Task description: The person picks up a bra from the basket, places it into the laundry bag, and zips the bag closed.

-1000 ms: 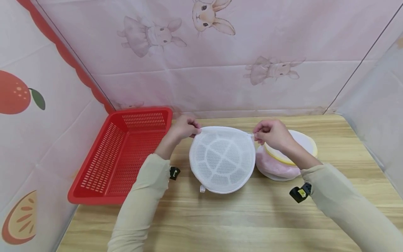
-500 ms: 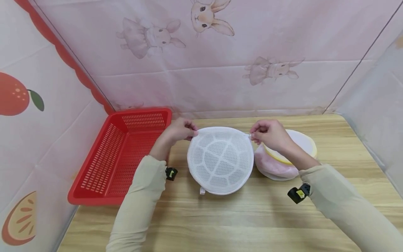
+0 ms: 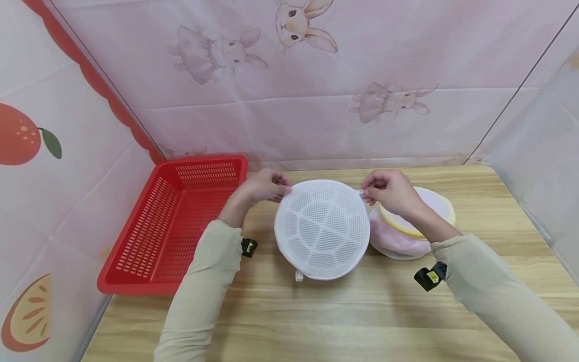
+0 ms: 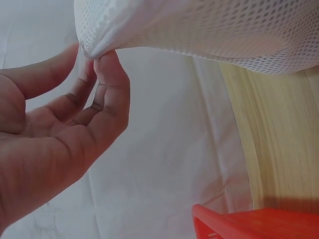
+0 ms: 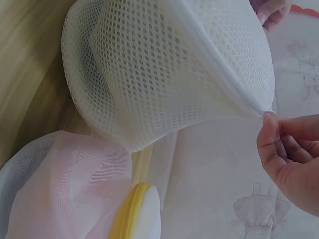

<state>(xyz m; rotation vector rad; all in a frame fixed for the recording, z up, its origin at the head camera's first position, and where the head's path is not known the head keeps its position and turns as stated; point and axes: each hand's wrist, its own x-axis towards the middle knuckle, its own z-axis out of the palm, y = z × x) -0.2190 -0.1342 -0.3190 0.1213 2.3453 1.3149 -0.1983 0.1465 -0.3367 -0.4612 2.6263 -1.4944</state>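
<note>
A round white mesh laundry bag (image 3: 322, 229) hangs between both hands above the wooden table, its lid panel facing the head camera. My left hand (image 3: 266, 186) pinches the bag's upper left edge between thumb and fingertips; the left wrist view shows this hand (image 4: 75, 109) at a corner of the mesh. At the upper right edge my right hand (image 3: 392, 193) pinches a small white end of the zipper seam. Seen from the right wrist, the mesh sides (image 5: 144, 74) sag below the seam, and the right fingertips (image 5: 270, 127) grip its corner. A small white tab (image 3: 299, 276) sticks out at the bag's bottom.
Behind and under the right forearm lies a pink mesh bag (image 3: 395, 239) with a yellow-rimmed white lid (image 3: 436, 203). A red plastic basket (image 3: 135, 287) stands on the left of the table (image 3: 344, 322). Rabbit-printed cloth (image 3: 312, 130) closes off the back.
Over the last half second the white laundry bag and my left hand have shifted slightly right, after a small drift left before. Both hands keep their pinch; the right hand has barely moved.
</note>
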